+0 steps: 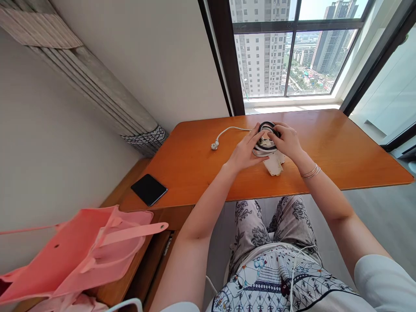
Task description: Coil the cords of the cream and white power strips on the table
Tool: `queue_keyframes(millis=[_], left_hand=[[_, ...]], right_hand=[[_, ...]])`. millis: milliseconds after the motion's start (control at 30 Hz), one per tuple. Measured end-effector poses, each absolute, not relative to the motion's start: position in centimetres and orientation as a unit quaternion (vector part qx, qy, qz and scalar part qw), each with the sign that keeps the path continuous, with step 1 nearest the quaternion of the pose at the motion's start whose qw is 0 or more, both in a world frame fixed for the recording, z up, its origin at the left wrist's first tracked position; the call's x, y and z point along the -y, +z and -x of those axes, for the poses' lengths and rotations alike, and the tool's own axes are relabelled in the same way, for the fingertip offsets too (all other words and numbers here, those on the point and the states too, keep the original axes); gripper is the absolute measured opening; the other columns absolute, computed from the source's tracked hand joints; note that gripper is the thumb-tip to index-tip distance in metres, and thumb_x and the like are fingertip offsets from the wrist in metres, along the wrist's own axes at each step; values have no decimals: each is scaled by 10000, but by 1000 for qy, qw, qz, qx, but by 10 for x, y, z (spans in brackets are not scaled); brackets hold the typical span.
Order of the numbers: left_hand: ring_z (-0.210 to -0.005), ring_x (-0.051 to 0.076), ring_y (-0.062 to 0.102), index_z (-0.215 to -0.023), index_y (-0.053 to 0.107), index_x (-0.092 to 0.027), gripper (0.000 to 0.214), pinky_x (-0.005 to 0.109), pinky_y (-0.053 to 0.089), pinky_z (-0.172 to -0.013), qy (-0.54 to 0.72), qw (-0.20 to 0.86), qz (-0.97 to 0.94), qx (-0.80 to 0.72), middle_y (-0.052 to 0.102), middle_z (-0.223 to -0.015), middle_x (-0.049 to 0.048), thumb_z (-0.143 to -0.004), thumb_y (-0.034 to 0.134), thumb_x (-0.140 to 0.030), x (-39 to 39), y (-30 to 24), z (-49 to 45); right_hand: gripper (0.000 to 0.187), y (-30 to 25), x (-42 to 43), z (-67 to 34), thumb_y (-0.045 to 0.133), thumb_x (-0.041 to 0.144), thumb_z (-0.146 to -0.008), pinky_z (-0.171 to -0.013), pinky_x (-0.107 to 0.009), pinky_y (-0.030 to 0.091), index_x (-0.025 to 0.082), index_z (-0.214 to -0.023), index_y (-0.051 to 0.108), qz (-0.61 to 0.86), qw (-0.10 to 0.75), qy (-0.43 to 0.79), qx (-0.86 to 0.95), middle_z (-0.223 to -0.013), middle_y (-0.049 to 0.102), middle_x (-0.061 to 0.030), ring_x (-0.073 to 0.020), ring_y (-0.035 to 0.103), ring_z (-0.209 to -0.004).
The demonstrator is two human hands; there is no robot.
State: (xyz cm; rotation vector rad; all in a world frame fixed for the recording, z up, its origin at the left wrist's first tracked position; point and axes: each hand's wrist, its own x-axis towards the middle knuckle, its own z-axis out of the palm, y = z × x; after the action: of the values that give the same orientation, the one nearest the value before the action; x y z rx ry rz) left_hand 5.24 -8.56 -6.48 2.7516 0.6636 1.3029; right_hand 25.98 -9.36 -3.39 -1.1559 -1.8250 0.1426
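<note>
A coil of black and white cable [266, 138] lies on a white power strip [274, 164] in the middle of the orange wooden table [341, 151]. My left hand [244, 151] rests against the coil's left side with its fingers stretched over it. At the coil's right side my right hand [288, 141] has its fingers curled round the coil. A white cord runs left from the coil across the table and ends in a plug [214, 145].
A black phone [148, 189] lies at the table's near left corner. A pink bag [81, 251] sits on a lower wooden ledge at the left. Folded grey curtain hangs along the left wall. A window with high-rise buildings stands behind the table.
</note>
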Motion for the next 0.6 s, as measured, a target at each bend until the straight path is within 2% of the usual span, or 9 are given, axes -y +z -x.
queue_keyframes(millis=[100, 233, 300, 367, 467, 533, 600], left_hand=[[-1432, 331, 480, -1611, 248, -268, 945, 512, 414, -1176, 415, 21, -883, -219, 463, -1570, 160, -839, 693, -581, 83, -54, -47], [-1329, 339, 574, -1516, 442, -181, 841, 482, 472, -1111, 405, 51, -882, -235, 583, -1444, 189, -833, 686, -608, 81, -43, -43], [-1274, 331, 608, -1466, 508, -174, 791, 479, 498, -1074, 417, 56, -877, -231, 633, -1366, 188, -835, 678, -619, 81, -42, -43], [-1269, 330, 608, -1460, 521, -185, 806, 489, 501, -1067, 433, 58, -870, -229, 635, -1354, 187, -817, 683, -645, 80, -43, -45], [-1363, 344, 541, -1427, 571, -206, 802, 496, 464, -1115, 452, 59, -862, -220, 539, -1479, 200, -790, 692, -677, 80, -48, -47], [-1390, 342, 522, -1372, 626, -204, 723, 490, 455, -1127, 459, 72, -861, -208, 510, -1517, 204, -809, 686, -655, 80, -50, -48], [-1364, 333, 554, -1309, 673, -197, 629, 488, 473, -1110, 466, 95, -856, -204, 562, -1477, 199, -835, 684, -610, 80, -50, -48]], right_hand=[[214, -33, 96, -259, 603, 357, -896, -844, -393, 500, 213, -745, 647, 474, 460, 60, 748, -1126, 732, -108, -253, 677, -949], [220, -36, 95, -257, 601, 319, -878, -770, -358, 462, 211, -687, 616, 490, 452, 70, 742, -1003, 716, -83, -220, 647, -855], [246, -36, 96, -256, 589, 325, -882, -746, -347, 441, 211, -664, 586, 492, 450, 79, 741, -935, 697, -72, -207, 625, -818], [236, -34, 98, -255, 575, 317, -882, -744, -340, 427, 209, -672, 576, 486, 451, 85, 744, -915, 678, -66, -198, 607, -809], [223, -28, 100, -257, 569, 289, -862, -741, -338, 413, 206, -656, 552, 477, 432, 98, 759, -893, 655, -56, -183, 578, -785], [229, -23, 98, -258, 590, 268, -828, -746, -342, 413, 203, -618, 528, 480, 416, 122, 763, -904, 654, -56, -180, 576, -794], [221, -20, 94, -260, 611, 259, -798, -761, -350, 429, 196, -599, 538, 485, 404, 157, 759, -962, 664, -64, -182, 591, -825]])
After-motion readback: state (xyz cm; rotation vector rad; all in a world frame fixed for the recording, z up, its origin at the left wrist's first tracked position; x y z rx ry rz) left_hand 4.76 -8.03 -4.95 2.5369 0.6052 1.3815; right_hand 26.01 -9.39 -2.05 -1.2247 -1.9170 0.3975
